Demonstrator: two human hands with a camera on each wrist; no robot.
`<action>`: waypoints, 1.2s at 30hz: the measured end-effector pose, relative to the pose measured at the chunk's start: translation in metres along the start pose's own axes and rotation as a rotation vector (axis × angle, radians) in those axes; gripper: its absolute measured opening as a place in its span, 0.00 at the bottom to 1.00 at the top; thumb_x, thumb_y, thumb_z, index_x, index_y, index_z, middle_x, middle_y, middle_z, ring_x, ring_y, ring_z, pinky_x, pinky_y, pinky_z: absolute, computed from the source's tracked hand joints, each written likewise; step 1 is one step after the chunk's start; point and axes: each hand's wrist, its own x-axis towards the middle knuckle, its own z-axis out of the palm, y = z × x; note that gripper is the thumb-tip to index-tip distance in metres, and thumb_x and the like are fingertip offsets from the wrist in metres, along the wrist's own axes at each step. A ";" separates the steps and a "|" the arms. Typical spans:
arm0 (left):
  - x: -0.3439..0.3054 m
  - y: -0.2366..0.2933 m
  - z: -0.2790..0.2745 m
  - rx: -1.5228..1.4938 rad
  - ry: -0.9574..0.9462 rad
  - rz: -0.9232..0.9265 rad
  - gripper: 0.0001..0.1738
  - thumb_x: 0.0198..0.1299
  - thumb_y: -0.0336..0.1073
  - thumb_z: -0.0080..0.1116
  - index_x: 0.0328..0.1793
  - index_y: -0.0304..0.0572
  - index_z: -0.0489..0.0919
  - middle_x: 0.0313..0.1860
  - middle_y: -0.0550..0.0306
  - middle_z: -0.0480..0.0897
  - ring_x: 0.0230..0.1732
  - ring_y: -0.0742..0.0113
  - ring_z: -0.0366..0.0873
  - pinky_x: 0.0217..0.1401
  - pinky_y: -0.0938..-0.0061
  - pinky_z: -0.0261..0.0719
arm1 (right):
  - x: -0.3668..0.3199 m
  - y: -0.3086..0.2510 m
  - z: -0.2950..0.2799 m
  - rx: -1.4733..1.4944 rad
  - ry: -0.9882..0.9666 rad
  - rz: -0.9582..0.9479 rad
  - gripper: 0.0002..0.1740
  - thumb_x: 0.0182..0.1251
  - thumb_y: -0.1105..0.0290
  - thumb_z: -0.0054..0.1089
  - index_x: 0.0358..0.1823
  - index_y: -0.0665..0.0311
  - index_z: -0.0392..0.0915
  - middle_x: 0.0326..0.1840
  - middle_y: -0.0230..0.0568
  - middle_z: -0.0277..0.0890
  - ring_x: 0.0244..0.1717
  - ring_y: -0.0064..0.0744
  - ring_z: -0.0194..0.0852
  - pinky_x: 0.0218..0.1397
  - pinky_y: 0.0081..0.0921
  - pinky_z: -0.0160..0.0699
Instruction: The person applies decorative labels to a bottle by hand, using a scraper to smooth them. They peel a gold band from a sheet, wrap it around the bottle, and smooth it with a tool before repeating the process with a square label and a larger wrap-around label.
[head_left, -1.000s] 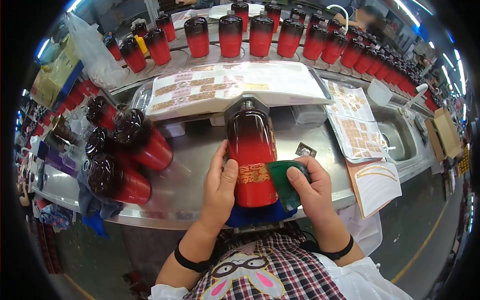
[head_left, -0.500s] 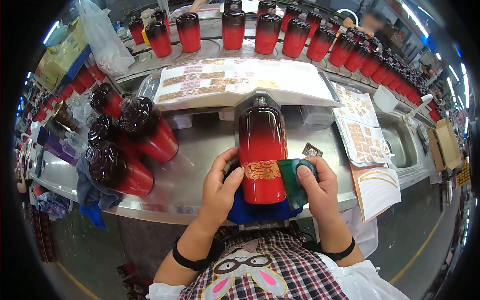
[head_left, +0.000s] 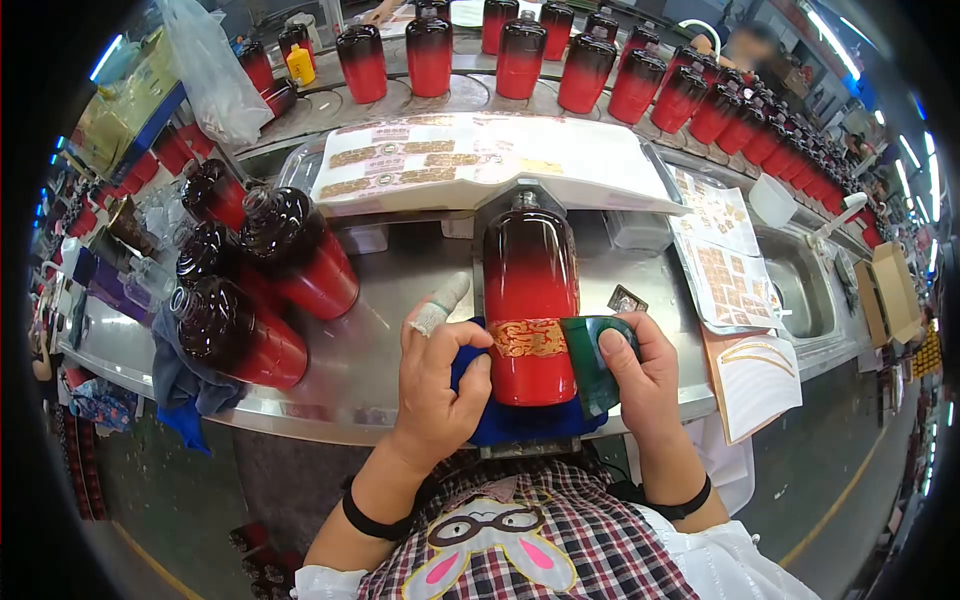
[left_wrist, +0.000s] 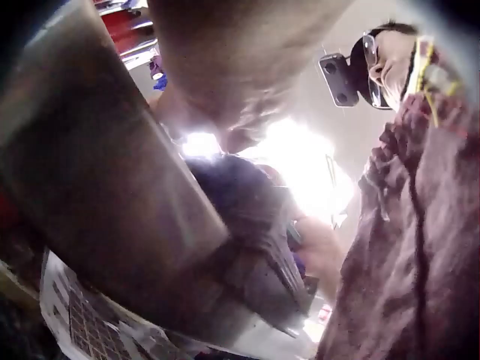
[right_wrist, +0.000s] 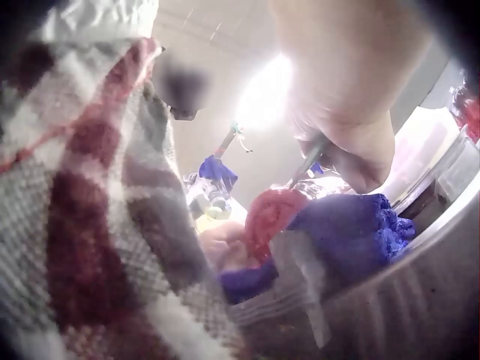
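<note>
A glossy red bottle with a black shoulder (head_left: 530,270) lies on a blue cloth (head_left: 500,425), its neck pointing away from me. Across its lower body runs a gold patterned decal (head_left: 530,338). My right hand (head_left: 648,375) grips a green flexible scraper (head_left: 590,370) between thumb and fingers, its edge against the decal's right end. My left hand (head_left: 435,385) is at the bottle's left side, index finger bent with its tip at the decal's left end, a wrapped finger raised. In the right wrist view, the bottle's red base (right_wrist: 270,217) shows above the blue cloth (right_wrist: 337,232).
Several similar bottles (head_left: 300,250) stand at left beside a grey cloth (head_left: 190,375). A white tray of decal sheets (head_left: 590,165) sits ahead, with a row of bottles (head_left: 520,60) on a conveyor behind. More decal sheets (head_left: 725,280) and a sink (head_left: 800,275) are at right.
My left hand has shifted from lying along the bottle's side to bending its index finger at the decal's left end, with the wrapped finger lifted. Conveyor bottles have moved left. The right hand stays.
</note>
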 end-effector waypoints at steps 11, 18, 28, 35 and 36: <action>0.005 -0.007 -0.011 0.290 -0.068 0.115 0.05 0.55 0.27 0.56 0.39 0.40 0.78 0.69 0.36 0.73 0.71 0.38 0.63 0.74 0.53 0.57 | -0.001 -0.002 0.000 0.013 0.004 0.013 0.12 0.74 0.64 0.61 0.43 0.68 0.77 0.32 0.27 0.75 0.34 0.13 0.68 0.37 0.15 0.69; -0.002 -0.006 0.008 -0.138 -0.064 -0.298 0.17 0.69 0.47 0.58 0.41 0.38 0.76 0.48 0.44 0.77 0.57 0.49 0.69 0.64 0.60 0.63 | -0.002 0.000 0.000 0.004 0.018 -0.004 0.13 0.74 0.63 0.61 0.43 0.68 0.77 0.33 0.27 0.76 0.33 0.13 0.67 0.38 0.14 0.69; -0.018 -0.023 0.022 -0.524 -0.040 -0.505 0.12 0.74 0.41 0.52 0.49 0.39 0.71 0.44 0.59 0.75 0.50 0.74 0.69 0.58 0.78 0.67 | -0.002 -0.003 0.005 0.130 0.009 0.050 0.13 0.74 0.64 0.60 0.44 0.68 0.77 0.33 0.26 0.75 0.34 0.13 0.67 0.39 0.14 0.69; -0.020 0.038 0.017 0.496 -0.133 0.237 0.36 0.70 0.54 0.52 0.71 0.30 0.68 0.66 0.37 0.74 0.72 0.38 0.63 0.78 0.38 0.42 | -0.001 -0.001 0.004 0.049 0.022 0.073 0.13 0.74 0.63 0.60 0.43 0.68 0.77 0.34 0.27 0.75 0.35 0.13 0.67 0.39 0.15 0.68; -0.022 0.035 0.017 0.483 -0.116 0.189 0.39 0.70 0.57 0.51 0.72 0.29 0.66 0.66 0.36 0.73 0.73 0.38 0.62 0.78 0.38 0.42 | 0.000 -0.001 0.004 0.037 0.022 0.072 0.13 0.74 0.63 0.60 0.43 0.68 0.77 0.34 0.27 0.75 0.35 0.13 0.67 0.39 0.15 0.68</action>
